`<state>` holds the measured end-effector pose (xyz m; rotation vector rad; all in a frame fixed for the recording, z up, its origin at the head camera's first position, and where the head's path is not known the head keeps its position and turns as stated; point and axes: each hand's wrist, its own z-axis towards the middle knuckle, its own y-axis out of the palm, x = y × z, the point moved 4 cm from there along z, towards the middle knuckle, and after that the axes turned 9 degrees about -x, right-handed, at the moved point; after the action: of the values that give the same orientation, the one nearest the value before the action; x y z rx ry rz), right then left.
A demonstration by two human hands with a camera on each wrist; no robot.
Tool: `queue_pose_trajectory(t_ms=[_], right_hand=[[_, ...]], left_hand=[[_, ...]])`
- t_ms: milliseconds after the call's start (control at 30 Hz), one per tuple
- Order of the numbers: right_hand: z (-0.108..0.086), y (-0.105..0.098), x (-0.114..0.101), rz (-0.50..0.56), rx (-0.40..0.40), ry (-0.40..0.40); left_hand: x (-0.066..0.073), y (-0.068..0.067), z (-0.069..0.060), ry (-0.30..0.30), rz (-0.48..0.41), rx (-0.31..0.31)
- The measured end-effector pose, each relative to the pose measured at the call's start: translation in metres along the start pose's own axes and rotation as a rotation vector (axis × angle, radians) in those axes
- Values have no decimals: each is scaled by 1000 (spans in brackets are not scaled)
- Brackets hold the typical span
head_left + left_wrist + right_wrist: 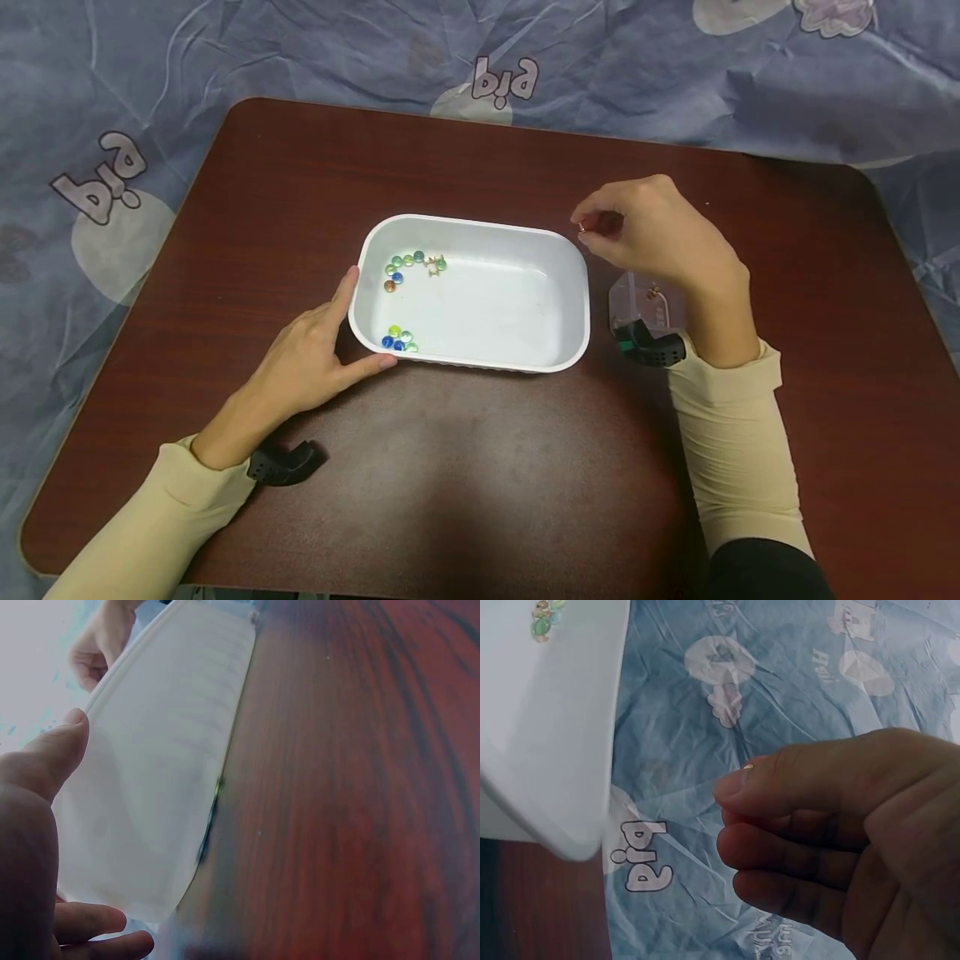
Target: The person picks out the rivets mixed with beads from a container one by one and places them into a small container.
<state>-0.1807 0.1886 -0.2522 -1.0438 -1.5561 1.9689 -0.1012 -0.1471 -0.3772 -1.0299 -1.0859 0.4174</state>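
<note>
Here, left hand [306, 354] rests with fingers spread against the tray [495, 312], marbles [397, 278] inside, right hand [660, 237] pinches a tiny gold piece [581, 227], clear box [622, 302] nearby on the tabletop [480, 467].

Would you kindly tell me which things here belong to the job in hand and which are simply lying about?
Likely part of the job:
small gold-coloured piece, pinched by the right hand
white tray, touched by the left hand
glass marbles inside it
clear box

Apparently just surroundings:
brown table
patterned cloth
</note>
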Motion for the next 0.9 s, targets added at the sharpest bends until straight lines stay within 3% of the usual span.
queue_pose_trajectory(t_ms=[700, 900], right_hand=[[-32, -29, 19, 1, 20, 166], [-43, -38, 26, -28, -28, 239]], left_hand=[[0, 1, 1, -12, -3, -12], [1, 0, 0, -21, -6, -15]])
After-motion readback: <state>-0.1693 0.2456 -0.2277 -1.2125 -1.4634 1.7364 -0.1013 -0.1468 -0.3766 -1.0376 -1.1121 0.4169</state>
